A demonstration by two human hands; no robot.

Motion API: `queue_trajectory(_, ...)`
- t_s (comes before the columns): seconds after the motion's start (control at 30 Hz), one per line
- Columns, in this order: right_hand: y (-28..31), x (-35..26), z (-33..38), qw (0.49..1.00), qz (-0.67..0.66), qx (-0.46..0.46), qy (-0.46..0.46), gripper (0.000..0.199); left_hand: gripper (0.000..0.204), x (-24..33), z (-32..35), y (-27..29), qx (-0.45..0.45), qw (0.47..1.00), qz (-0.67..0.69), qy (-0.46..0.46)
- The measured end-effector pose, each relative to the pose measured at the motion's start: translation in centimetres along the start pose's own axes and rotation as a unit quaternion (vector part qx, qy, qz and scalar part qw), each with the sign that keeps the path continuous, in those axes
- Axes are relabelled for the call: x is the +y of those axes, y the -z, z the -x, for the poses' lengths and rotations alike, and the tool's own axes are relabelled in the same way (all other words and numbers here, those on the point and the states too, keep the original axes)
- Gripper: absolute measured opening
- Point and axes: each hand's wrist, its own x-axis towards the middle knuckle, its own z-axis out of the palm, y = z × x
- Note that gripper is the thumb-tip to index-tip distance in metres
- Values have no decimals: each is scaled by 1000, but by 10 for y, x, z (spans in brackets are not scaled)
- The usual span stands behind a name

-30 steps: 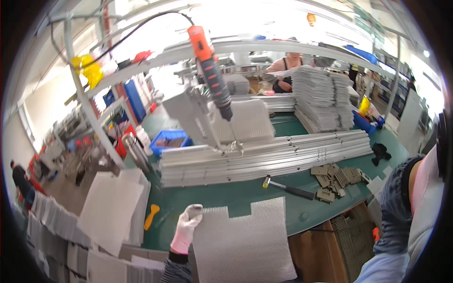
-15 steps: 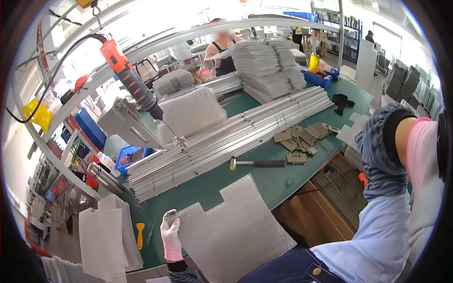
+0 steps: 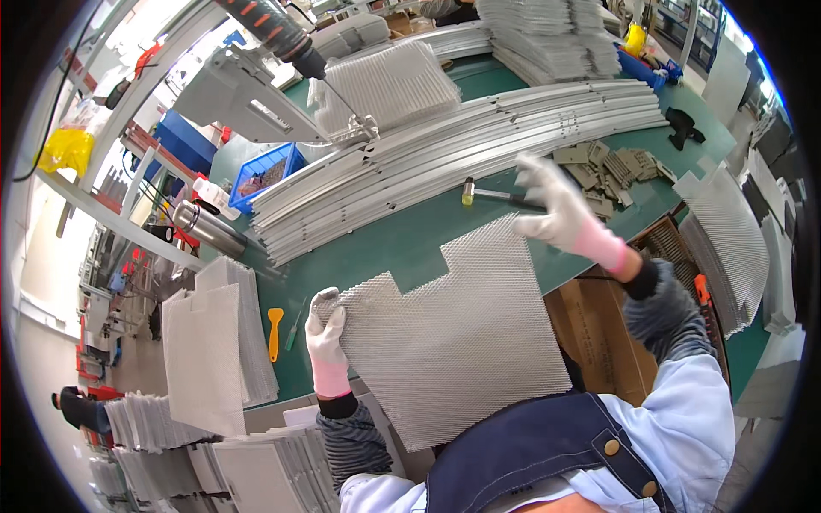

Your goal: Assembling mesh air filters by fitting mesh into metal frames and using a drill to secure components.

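Observation:
A notched sheet of silver metal mesh (image 3: 462,333) lies tilted across the near edge of the table, close to my body. My left hand (image 3: 327,338), in a white glove with a pink cuff, pinches its upper left corner. Above the sheet's upper right corner is my right hand (image 3: 560,209), gloved the same way, fingers spread and a little blurred, holding nothing. Just beyond that hand lies a hammer (image 3: 487,195) with a yellow tip and dark handle, its grip partly hidden by the fingers. Several grey-brown plastic pieces (image 3: 611,175) are heaped to its right.
Long aluminium rails (image 3: 410,158) lie across the green table (image 3: 376,231). An electric screwdriver (image 3: 286,43) hangs at upper left. A yellow scraper (image 3: 274,333) and mesh sheets (image 3: 205,350) are at left; more mesh sheets (image 3: 727,239) stand right, beside an open cardboard box (image 3: 599,333).
My right hand has swung in from the far right to above the sheet's upper right corner. The view has tilted down; my left hand keeps its hold on the sheet.

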Motion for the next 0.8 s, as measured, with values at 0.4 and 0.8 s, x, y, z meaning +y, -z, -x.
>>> queue_trajectory(0.4, -108, 67, 25, 874, -433, -63, -213, 18, 63, -16, -30, 20, 154, 889, -407, -145)
queue_trajectory(0.8, -45, 78, 9, 947, -182, -221, -146, 29, 13, -21, -54, -100, -303, 840, -438, 104)
